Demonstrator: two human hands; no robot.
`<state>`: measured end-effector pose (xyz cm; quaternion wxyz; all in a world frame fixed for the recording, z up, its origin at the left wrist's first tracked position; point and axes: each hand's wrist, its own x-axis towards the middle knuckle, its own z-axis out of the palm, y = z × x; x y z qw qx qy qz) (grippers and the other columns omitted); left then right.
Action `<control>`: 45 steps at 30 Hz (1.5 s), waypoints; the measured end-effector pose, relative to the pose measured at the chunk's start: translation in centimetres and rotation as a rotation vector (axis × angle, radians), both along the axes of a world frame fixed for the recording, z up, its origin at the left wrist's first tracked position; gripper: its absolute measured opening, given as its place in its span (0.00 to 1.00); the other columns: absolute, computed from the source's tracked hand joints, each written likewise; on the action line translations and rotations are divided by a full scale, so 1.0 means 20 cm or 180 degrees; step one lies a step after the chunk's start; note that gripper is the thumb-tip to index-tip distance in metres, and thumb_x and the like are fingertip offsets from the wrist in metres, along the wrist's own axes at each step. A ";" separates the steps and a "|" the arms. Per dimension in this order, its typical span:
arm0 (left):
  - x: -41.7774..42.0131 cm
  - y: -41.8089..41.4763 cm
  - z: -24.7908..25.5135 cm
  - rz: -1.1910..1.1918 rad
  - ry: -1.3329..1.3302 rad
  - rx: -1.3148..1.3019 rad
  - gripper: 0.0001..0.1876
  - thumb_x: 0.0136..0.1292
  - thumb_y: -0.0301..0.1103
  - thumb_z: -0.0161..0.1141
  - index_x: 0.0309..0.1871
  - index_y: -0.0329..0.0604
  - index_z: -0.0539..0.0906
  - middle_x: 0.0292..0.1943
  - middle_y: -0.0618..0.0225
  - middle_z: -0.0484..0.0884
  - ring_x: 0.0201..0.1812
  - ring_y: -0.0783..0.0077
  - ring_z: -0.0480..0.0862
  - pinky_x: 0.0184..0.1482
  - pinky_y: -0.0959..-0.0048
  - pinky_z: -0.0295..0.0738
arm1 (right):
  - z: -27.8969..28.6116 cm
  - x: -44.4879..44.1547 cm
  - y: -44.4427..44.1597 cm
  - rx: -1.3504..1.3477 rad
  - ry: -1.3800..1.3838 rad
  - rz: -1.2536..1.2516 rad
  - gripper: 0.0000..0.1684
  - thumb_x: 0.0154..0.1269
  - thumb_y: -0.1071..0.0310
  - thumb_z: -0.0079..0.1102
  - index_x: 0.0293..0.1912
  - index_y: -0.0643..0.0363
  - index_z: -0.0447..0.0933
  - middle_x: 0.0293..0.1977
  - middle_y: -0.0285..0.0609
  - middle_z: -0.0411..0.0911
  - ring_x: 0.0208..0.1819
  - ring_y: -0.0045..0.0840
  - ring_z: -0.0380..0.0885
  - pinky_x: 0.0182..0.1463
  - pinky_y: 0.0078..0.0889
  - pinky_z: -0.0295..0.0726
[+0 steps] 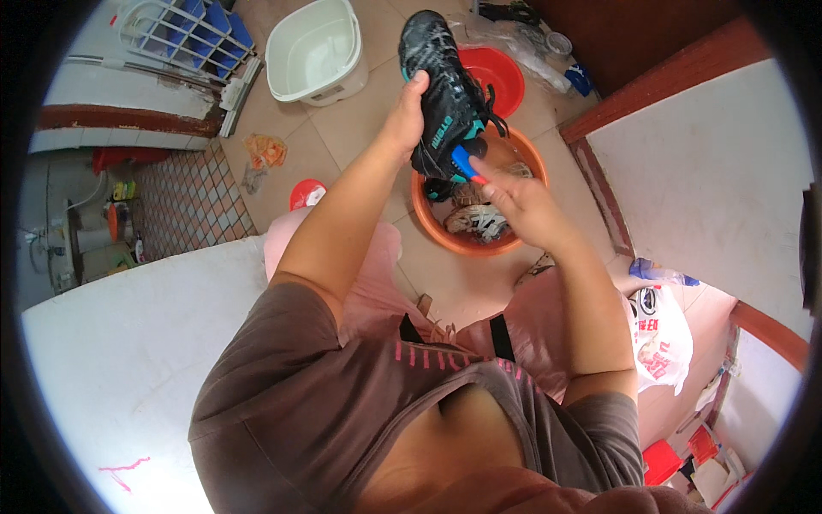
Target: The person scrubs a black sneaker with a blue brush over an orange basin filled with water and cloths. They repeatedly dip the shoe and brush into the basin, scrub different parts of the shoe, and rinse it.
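Note:
My left hand (407, 119) grips a black sneaker (443, 96) with teal trim, toe pointing away from me and thumb along its side. In my right hand (523, 202) is a small brush with a blue and red handle (463, 162), pressed against the heel end of the shoe. The brush's bristles are mostly hidden. Below the shoe, an orange basin (429, 225) holds water and more footwear, among it a pale sneaker with white laces (480, 221) and a dark shoe (440, 189).
Beyond the orange basin stands a red basin (510, 80), with plastic bags (533, 54) beside it. A white tub (314, 54) is at the far left, near a white wire basket (192, 35). A white plastic bag (661, 340) lies to my right. Walls (700, 160) flank the tiled floor.

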<state>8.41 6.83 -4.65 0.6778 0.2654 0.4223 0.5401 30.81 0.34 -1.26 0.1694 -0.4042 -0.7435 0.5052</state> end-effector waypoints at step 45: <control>0.12 -0.12 -0.11 -0.1507 0.0454 0.0055 0.30 0.65 0.56 0.49 0.53 0.33 0.78 0.42 0.60 0.85 0.41 0.67 0.85 0.47 0.70 0.80 | 0.05 0.03 0.14 0.1465 -0.0251 -0.1737 0.24 0.69 0.62 0.56 0.64 0.46 0.73 0.34 0.48 0.83 0.34 0.39 0.83 0.39 0.36 0.81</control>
